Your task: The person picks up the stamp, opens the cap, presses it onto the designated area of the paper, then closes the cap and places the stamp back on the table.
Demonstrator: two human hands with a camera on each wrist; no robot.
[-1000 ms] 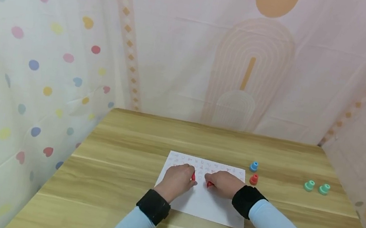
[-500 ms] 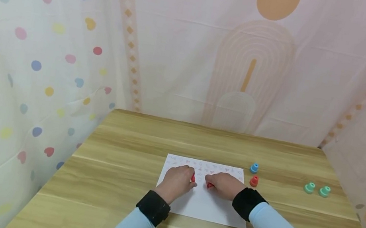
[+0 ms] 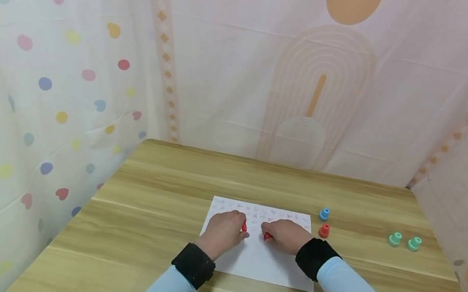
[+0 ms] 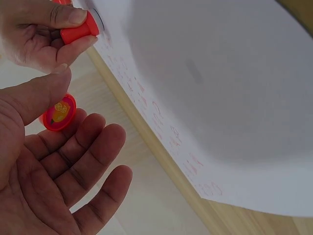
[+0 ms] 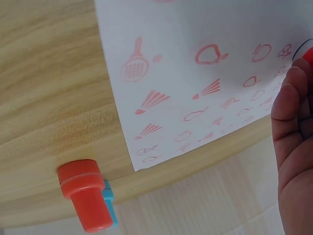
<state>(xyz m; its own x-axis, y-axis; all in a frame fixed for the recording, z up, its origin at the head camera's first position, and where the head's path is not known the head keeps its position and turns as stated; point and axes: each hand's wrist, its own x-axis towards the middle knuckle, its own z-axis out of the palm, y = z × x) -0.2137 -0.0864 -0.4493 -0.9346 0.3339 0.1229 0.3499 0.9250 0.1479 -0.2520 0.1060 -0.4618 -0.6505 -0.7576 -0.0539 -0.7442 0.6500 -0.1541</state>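
My left hand point(image 3: 221, 233) is over the left part of the white paper point(image 3: 266, 271). Its thumb and index finger pinch a red round cap point(image 4: 59, 113) with a fruit picture on its face, while the other fingers are loosely bent. Beside it, my right hand point(image 3: 289, 235) grips a red toy stamp point(image 4: 78, 32) by its body. The stamp's pale rimmed end is right at the paper, and its printing face is hidden. Rows of small prints, among them a pink shuttlecock point(image 5: 152, 101) and a racket point(image 5: 135, 61), run along the far part of the sheet.
To the right of the paper stand a blue stamp point(image 3: 323, 214) and a red stamp point(image 3: 324, 231). Farther right are two green stamps point(image 3: 404, 241). Everything lies on a wooden table point(image 3: 150, 204), with patterned curtains point(image 3: 238, 64) behind and at the sides.
The paper has turned slightly, its near edge now closer to level. Both hands keep their grips and have barely moved.
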